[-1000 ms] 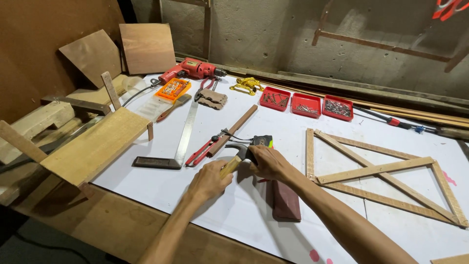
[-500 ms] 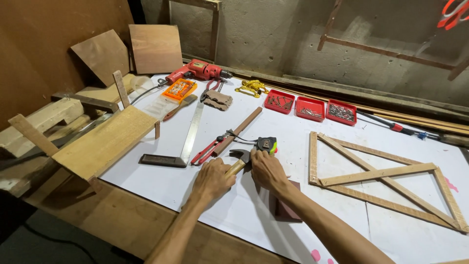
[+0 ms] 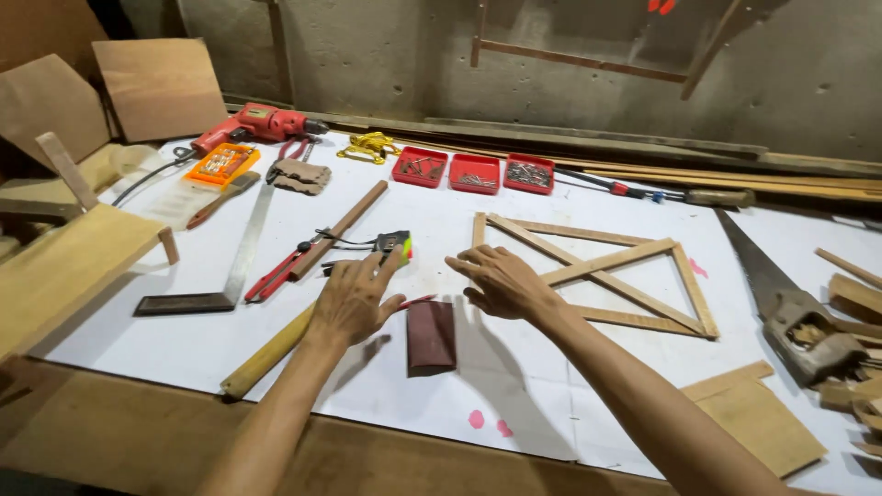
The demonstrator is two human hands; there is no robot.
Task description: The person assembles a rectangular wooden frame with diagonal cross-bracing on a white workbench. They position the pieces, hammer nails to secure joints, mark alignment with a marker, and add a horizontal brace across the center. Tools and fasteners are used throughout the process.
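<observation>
Both hands' fingers (image 3: 390, 266) hover above sandpaper (image 3: 431, 335).

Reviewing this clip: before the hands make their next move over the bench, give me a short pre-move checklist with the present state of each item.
1. Left hand free: ok, fingers spread, holding nothing, hovering over the hammer.
2. Right hand free: ok, open, palm down, beside the wooden frame.
3. Hammer handle reachable: ok, it lies bare, angled toward the bench edge; its head is hidden under the left hand.
4. Sandpaper block unobstructed: ok, flat between the two hands, nothing on it.
5. Handsaw teeth away from the hands: ok, it lies right of the frame.
6. Tape measure clear of the fingers: cannot tell, fingertips overlap it.
</observation>
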